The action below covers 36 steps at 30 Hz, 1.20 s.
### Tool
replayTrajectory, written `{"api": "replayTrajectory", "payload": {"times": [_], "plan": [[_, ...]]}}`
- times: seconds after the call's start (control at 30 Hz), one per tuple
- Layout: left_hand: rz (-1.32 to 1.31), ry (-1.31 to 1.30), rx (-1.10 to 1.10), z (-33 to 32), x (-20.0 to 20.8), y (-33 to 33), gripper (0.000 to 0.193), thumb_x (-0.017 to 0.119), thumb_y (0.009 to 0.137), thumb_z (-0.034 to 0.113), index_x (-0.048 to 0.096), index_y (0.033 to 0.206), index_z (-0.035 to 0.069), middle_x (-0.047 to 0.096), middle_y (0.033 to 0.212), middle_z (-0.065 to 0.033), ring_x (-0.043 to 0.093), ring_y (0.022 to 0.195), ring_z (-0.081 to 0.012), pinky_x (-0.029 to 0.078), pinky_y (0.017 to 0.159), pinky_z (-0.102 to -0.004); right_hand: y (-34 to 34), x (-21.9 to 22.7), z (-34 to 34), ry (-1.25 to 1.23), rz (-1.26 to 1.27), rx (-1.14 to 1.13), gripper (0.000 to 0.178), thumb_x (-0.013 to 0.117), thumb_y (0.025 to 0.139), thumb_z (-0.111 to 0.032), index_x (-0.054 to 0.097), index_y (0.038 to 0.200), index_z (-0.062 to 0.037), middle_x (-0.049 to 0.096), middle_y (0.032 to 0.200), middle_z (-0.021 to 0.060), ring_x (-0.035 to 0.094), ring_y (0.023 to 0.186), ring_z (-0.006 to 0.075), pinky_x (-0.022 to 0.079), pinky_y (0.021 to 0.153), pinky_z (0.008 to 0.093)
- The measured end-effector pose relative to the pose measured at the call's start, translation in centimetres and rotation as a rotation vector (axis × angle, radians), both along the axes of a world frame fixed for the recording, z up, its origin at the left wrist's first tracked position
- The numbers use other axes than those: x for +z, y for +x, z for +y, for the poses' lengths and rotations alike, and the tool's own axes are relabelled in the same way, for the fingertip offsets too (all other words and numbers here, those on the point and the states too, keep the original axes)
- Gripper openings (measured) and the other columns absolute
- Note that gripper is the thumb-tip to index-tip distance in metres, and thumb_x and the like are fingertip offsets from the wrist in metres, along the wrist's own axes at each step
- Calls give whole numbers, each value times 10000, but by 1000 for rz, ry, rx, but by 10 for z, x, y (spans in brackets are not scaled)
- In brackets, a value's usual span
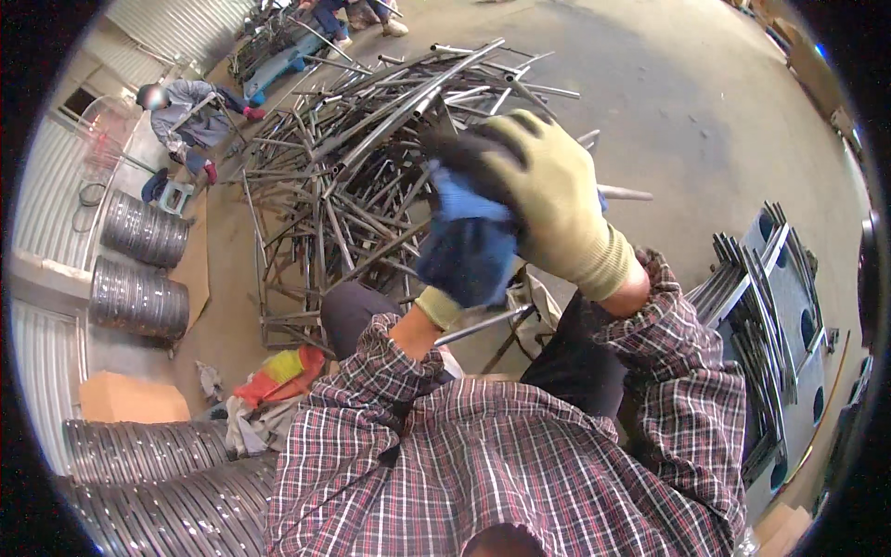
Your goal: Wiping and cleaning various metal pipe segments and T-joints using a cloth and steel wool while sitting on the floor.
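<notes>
My right hand [557,190], in a pale yellow knit glove with dark fingers, is curled over a bunched blue cloth [464,255]. Its fingertips are blurred and partly out of sight. My left hand is mostly hidden behind or within the blue material; only its pale cuff [438,308] shows clearly. Whether the blue is a loose rag or part of a glove, I cannot tell. A metal tube [627,193] sticks out to the right behind my right wrist. Beyond my hands lies a large tangled heap of metal tubes [348,200].
Stacked black rings [144,297] stand at the left, with more rings [167,501] near lower left. A cardboard box [133,399] and an orange-yellow cloth [278,376] lie there. Thin tubes [761,316] rest on a blue-grey panel [789,371] at right. A person [190,121] sits far left.
</notes>
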<state>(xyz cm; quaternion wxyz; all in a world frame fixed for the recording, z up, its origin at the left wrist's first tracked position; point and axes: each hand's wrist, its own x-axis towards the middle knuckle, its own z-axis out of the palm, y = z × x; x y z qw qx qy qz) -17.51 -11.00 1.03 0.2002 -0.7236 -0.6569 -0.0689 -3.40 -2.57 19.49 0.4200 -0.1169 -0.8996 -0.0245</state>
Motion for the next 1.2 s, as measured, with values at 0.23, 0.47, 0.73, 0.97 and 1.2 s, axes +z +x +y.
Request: {"api": "replayTrajectory", "payload": {"times": [0.23,0.47,0.73,0.97,1.2], "plan": [[-2186,-175,-237,-11,32,3,395,638,873,348,638,1122,41,633,1123,-182,595,1071,-274,469,889,-371,8,-41,38,-224,64,235,543,675,658,-216,607,1186,-108,619,1117,135,613,945,356,513,806,419],[-1196,-241,-232,13,77,24,255,711,798,68,668,1027,-35,693,809,-192,697,729,-202,505,655,-344,120,-156,133,-454,-327,-95,464,735,668,-214,631,1100,-80,631,1049,152,598,1015,353,473,913,408],[-1159,-319,-126,5,87,26,271,686,791,5,656,1057,-37,707,824,-149,660,746,-144,510,692,-313,62,-103,71,-68,-179,-22,315,644,722,-130,663,1035,-104,604,1172,111,589,1072,311,508,884,401],[-1395,-411,-112,9,91,36,250,659,820,-37,666,1069,-54,717,886,-78,624,815,-76,505,719,-261,142,-228,182,-399,-133,-194,320,650,765,-182,632,1074,-101,628,999,123,613,967,321,500,839,375],[-1486,-372,-10,-6,84,29,209,661,836,23,664,1031,-53,661,813,2,549,748,-47,459,652,-233,67,-119,81,-104,-256,-226,331,613,783,-157,665,1108,-123,615,1154,80,590,1075,266,500,889,377]]}}
